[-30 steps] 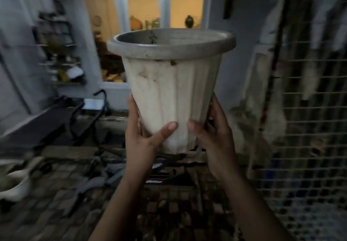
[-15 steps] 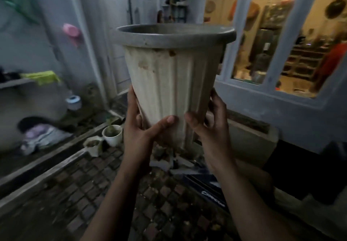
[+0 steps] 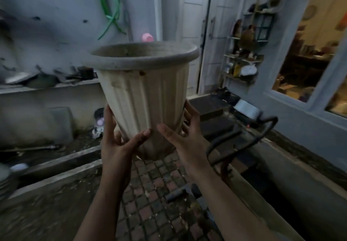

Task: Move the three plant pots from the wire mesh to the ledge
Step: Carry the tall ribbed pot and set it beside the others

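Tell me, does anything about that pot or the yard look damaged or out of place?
The plant pot, held up by the left hand and right hand, is grimy, with brown stains under its rim, but shows no crack. The ledge behind holds a jumble of dark debris. Nothing looks spilled.

Your left hand (image 3: pixel 117 143) and right hand (image 3: pixel 185 139) cup the plant pot (image 3: pixel 144 94) low on opposite sides, thumbs across its near face, both forearms raised beneath it.
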Available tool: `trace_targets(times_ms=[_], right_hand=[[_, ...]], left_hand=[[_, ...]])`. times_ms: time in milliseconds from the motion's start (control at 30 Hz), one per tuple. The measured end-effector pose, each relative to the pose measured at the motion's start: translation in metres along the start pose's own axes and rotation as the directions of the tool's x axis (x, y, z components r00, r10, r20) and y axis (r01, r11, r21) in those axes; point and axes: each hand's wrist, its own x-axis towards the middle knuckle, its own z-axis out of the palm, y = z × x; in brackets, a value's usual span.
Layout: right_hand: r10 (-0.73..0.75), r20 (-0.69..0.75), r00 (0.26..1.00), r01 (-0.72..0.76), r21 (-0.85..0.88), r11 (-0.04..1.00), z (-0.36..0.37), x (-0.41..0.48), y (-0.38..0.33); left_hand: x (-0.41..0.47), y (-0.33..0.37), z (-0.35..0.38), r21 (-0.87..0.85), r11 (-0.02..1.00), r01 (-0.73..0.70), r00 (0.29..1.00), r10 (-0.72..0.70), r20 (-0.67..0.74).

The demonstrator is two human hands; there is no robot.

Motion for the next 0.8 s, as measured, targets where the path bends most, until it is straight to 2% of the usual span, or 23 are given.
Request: trace_targets(times_ms=[100, 233, 400, 567, 800], right_hand=[[0.018, 0.049, 0.999, -0.021, 0.067, 0.998, 0.027, 0.048, 0.039], [0.044, 0.112, 0.993, -0.050, 0.052, 0.997, 0.062, 0.117, 0.094], [0.088, 0.155, 0.984, -0.087, -0.014, 0.996, 0.089, 0.195, 0.155], [0.171, 0.171, 0.970, -0.174, 0.004, 0.985, 0.105, 0.264, 0.220], [0.247, 0.238, 0.939, -0.286, 0.147, 0.947, 0.121, 0.357, 0.331]], left_hand=[[0.043, -0.029, -0.023, 0.013, 1.000, -0.002, 0.997, 0.003, -0.080], [0.112, -0.078, -0.055, 0.044, 0.999, -0.004, 0.989, 0.010, -0.145], [0.189, -0.143, -0.082, 0.048, 0.996, 0.076, 0.977, -0.065, -0.201], [0.246, -0.207, -0.101, 0.091, 0.980, 0.176, 0.953, -0.146, -0.267], [0.325, -0.282, -0.110, 0.217, 0.952, 0.217, 0.930, -0.134, -0.343]])
